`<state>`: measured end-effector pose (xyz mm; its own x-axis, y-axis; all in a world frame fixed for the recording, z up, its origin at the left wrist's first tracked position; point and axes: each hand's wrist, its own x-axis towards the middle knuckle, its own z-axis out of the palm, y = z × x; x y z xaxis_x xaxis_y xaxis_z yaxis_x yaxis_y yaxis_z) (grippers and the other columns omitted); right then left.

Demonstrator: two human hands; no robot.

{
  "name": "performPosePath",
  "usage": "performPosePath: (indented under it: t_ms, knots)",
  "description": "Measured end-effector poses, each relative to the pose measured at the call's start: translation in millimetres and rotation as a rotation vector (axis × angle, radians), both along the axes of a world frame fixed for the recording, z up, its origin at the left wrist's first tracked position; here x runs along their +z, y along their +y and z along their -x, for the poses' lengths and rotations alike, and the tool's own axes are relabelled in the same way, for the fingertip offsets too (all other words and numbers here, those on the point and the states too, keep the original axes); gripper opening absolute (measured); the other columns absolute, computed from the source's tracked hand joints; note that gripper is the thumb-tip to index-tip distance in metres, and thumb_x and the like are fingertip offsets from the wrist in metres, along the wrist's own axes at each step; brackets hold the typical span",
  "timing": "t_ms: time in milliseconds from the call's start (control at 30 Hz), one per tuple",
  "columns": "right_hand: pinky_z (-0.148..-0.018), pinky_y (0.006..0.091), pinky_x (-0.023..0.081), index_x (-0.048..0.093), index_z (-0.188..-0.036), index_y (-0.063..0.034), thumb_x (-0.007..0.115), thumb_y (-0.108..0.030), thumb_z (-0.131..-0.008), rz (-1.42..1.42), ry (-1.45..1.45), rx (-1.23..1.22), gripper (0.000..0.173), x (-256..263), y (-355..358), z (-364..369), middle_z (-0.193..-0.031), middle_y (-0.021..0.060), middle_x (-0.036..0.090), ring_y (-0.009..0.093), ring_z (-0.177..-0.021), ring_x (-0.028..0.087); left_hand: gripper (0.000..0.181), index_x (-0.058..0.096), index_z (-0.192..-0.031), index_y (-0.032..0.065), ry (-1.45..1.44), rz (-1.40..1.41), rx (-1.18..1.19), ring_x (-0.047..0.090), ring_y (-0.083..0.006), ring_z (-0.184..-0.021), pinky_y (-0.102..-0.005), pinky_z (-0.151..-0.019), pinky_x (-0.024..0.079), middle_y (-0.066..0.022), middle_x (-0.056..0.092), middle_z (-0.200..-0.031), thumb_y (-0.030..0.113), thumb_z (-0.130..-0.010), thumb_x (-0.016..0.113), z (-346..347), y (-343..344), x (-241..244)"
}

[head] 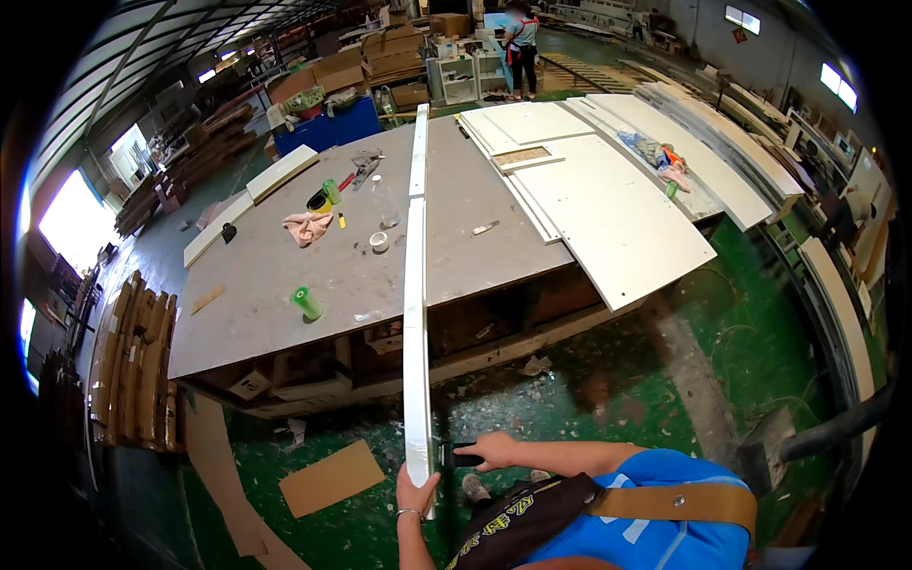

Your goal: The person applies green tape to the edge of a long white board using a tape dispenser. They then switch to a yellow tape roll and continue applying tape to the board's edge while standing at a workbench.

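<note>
A long narrow white board (415,285) lies across the grey-topped workbench (484,263) and juts out over its near edge. My left hand (415,490) grips the near end of this board, a bracelet at the wrist. Just to its right, my right hand (491,452) is closed on a dark handheld tool (462,454), held close to the board's side; its exact kind cannot be told. Shiny clear tape or film covers part of the board's near end.
Green rolls (307,303), a pink cloth (308,228), a white cup (379,242) and a utility knife (486,228) lie on the bench. White panels (613,206) overhang its right side. Cardboard (332,479) lies on the green floor. A person (521,50) stands beyond the bench.
</note>
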<state>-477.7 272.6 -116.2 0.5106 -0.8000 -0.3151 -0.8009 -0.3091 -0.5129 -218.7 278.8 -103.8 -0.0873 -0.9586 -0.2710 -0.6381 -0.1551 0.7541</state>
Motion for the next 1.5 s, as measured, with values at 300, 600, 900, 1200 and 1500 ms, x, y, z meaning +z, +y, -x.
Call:
performPosePath:
  t_ms: [300, 600, 900, 1200, 1500]
  knots:
    - [-0.075, 0.0402, 0.051, 0.056, -0.125, -0.0267, 0.065, -0.042, -0.064, -0.305, -0.062, -0.172, 0.064, 19, -30, -44, -0.098, 0.0142, 0.067, 0.031, -0.084, 0.064, 0.052, 0.030, -0.138, -0.0010, 0.550, -0.277, -0.032, 0.045, -0.0243, -0.120, -0.0325, -0.101, 0.033, -0.0125, 0.046, -0.132, 0.029, -0.096, 0.041, -21, -32, -54]
    - [-0.090, 0.0374, 0.046, 0.050, -0.132, -0.0241, 0.066, -0.055, -0.064, -0.410, -0.112, -0.256, 0.076, 6, -66, -12, -0.116, 0.0144, 0.061, 0.031, -0.103, 0.059, 0.064, 0.029, -0.139, 0.0079, 1.260, -0.774, -0.028, 0.057, -0.0212, -0.105, -0.0372, -0.088, 0.048, -0.0085, 0.052, -0.123, 0.030, -0.087, 0.058, -19, -52, -45]
    - [-0.072, 0.0438, 0.049, 0.052, -0.125, -0.0303, 0.076, -0.048, -0.062, 0.102, 0.163, -0.205, 0.070, 110, -199, 133, -0.089, 0.0174, 0.061, 0.035, -0.085, 0.061, 0.058, 0.042, -0.127, -0.0027, 1.138, -0.850, 0.087, 0.061, -0.0301, -0.102, -0.0389, -0.084, 0.051, -0.0183, 0.059, -0.114, 0.032, -0.085, 0.061, -21, -57, -51]
    - [-0.079, 0.0411, 0.046, 0.061, -0.112, -0.0119, 0.068, -0.028, -0.073, 0.521, -0.113, -0.471, 0.042, 68, -320, 184, -0.103, 0.0109, 0.059, 0.030, -0.093, 0.058, 0.048, 0.061, -0.102, -0.0028, 0.130, -0.503, 0.272, 0.060, -0.0214, -0.088, -0.0328, -0.080, 0.046, -0.0133, 0.065, -0.096, 0.042, -0.083, 0.064, 19, -73, 1]
    - [-0.048, 0.0233, 0.042, 0.053, -0.117, -0.0051, 0.058, -0.059, -0.081, -0.637, -1.263, -1.087, 0.065, 15, -420, 143, -0.099, 0.0101, 0.058, 0.012, -0.068, 0.055, 0.034, 0.063, -0.102, 0.0015, 0.010, -0.492, 0.220, 0.062, -0.0213, -0.089, -0.0321, -0.078, 0.047, -0.0137, 0.065, -0.096, 0.027, -0.080, 0.066, 67, -37, 142]
